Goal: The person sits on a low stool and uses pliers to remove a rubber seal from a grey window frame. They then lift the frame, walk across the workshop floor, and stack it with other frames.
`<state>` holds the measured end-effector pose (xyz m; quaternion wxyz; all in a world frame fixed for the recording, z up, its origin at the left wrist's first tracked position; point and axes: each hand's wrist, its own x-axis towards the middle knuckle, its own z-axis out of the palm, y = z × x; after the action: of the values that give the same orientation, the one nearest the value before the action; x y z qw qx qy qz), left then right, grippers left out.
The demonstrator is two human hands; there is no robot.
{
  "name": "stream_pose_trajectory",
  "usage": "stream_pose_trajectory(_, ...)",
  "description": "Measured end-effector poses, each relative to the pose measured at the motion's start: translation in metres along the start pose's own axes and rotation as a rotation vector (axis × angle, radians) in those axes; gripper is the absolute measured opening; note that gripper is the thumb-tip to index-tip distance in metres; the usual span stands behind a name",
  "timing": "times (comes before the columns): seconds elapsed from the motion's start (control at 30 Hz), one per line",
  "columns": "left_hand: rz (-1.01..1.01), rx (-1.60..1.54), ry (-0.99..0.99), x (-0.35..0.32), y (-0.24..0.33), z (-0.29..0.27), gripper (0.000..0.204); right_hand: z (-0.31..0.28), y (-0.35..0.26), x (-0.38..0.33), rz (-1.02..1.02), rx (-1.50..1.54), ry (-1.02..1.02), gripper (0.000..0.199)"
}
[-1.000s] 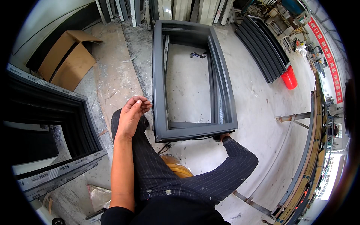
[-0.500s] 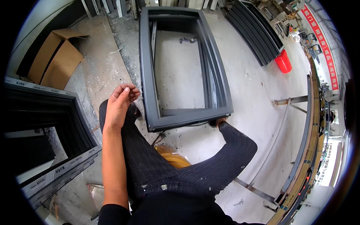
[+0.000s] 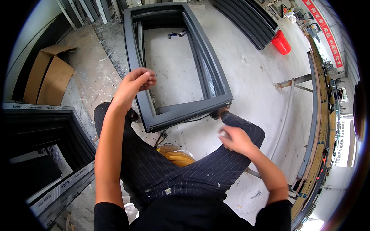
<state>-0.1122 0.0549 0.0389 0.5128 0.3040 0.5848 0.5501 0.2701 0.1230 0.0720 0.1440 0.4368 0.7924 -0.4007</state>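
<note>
Hands (image 3: 138, 81) near grey frame (image 3: 185, 113); yellow coil (image 3: 177, 157) between legs (image 3: 148, 163), red bucket (image 3: 281, 43) beyond.

The pale floor (image 3: 252, 77) is strewn with dark crumbs (image 3: 164, 135) and occupied by grey frames (image 3: 190, 112), black frames (image 3: 246, 21), a red bucket (image 3: 281, 43) and a cardboard box (image 3: 56, 80).

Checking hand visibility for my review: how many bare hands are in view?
2: the left hand overlaps the left side of the grey frame in the picture; the right hand is over the right leg.
</note>
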Motion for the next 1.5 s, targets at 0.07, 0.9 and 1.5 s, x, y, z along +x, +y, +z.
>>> stream_pose_trajectory(0.07, -0.029, -0.083, -0.072, 0.024, -0.001, 0.008, 0.026, 0.04, 0.013, 0.051, 0.057, 0.499, -0.081, 0.021)
stream_pose_trajectory(0.9, -0.026, 0.367, 0.055, 0.063, -0.038, 0.009, 0.031, 0.207, 0.077, 0.196, 0.49, 1.553, 0.495, 0.011)
stream_pose_trajectory(1.5, 0.128, 0.601, 0.135, 0.056, -0.053, -0.001, 0.029, 0.209, 0.113, 0.193, 0.444, 1.584, 0.493, 0.022)
